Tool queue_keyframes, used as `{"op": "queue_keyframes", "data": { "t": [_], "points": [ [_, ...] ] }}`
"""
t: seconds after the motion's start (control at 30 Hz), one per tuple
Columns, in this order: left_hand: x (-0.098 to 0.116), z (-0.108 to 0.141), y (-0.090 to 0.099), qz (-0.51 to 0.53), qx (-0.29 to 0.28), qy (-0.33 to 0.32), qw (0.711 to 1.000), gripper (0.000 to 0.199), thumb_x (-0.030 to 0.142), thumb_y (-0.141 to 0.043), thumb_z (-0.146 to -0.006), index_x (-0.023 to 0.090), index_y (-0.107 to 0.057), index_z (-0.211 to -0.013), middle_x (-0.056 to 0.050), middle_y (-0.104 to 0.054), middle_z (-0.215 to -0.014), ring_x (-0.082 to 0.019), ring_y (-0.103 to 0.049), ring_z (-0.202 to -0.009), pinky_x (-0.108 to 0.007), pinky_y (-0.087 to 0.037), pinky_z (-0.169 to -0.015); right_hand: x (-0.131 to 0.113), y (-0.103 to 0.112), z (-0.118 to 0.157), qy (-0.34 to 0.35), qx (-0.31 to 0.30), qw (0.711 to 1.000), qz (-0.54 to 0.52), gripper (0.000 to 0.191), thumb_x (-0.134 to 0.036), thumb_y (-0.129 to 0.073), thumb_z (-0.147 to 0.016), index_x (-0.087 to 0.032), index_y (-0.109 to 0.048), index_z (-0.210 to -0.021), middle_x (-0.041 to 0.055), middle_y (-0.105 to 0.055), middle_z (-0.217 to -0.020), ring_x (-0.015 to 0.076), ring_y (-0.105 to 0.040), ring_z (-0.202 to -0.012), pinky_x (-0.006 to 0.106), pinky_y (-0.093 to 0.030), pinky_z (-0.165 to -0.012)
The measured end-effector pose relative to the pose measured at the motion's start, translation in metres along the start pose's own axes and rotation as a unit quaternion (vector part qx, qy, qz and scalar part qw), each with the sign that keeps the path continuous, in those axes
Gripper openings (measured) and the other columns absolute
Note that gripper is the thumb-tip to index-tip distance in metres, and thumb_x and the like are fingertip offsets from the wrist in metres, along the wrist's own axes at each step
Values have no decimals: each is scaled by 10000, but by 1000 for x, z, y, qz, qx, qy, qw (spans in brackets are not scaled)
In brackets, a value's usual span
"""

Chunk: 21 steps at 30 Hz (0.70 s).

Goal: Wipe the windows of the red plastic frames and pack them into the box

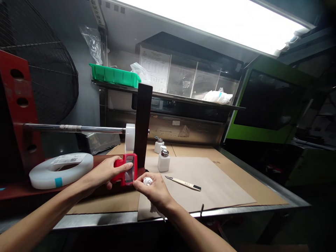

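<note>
My left hand (115, 171) is closed around a red plastic part (134, 161) with a see-through window, its thumb lying across that window. The part is held upright just below a narrow roll of clear film (130, 137) on a metal rod; whether a strip of film joins the two is hard to make out. At the part's lower right corner, my right hand (154, 189) has thumb and forefinger pinched together. A crumpled white cloth (147, 181) is bunched in that same hand, and its tail hangs below the palm.
A large film roll (61, 169) lies at left on the red stand (19, 87). White pump bottles (164, 162) and a craft knife (183, 183) rest on the brown paper (210, 182). Beside my hands rises a dark upright (144, 122). Above, a shelf holds a green tray (114, 75).
</note>
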<state>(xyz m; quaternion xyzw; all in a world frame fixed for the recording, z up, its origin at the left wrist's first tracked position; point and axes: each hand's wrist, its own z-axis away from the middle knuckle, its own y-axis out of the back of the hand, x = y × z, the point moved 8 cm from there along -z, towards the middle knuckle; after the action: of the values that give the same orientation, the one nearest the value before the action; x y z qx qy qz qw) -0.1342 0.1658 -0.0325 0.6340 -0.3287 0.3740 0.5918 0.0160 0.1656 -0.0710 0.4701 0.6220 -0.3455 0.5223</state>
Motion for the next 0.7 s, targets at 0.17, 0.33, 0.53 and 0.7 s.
{"op": "queue_keyframes", "data": {
  "t": [0.17,0.33,0.53,0.7],
  "points": [
    [-1,-3,-1,2,-6,-16,1000,429,569,-652,-663,192,-551,-842,37,-565,-526,-133,-473,-470,-204,-377,-346,-1,-1,0,7,-2,1000,11,160,-291,-661,-638,-148,-599,-599,-32,-513,-554,81,-410,-521,217,-315,-515],
    [-5,-2,-1,7,-12,-23,1000,439,581,-638,-686,189,-538,-858,36,-562,-547,-124,-457,-474,-200,-364,-353,0,-1,0,13,1,999,35,151,-283,-645,-655,-150,-597,-603,-33,-509,-550,80,-408,-515,211,-320,-508],
    [-3,-1,-2,28,-19,-29,999,470,600,-643,-678,187,-526,-870,37,-560,-538,-126,-460,-481,-197,-348,-360,-8,2,1,49,12,993,103,168,-303,-643,-672,-162,-586,-600,-23,-533,-569,97,-441,-526,216,-336,-505],
    [1,3,-4,50,-28,-37,998,446,589,-641,-687,194,-533,-863,53,-538,-522,-118,-443,-465,-194,-341,-363,-34,-4,18,298,28,894,334,312,-237,-528,-785,-207,-621,-1082,-4,-666,-752,112,-538,-567,220,-377,-542]
  ]
}}
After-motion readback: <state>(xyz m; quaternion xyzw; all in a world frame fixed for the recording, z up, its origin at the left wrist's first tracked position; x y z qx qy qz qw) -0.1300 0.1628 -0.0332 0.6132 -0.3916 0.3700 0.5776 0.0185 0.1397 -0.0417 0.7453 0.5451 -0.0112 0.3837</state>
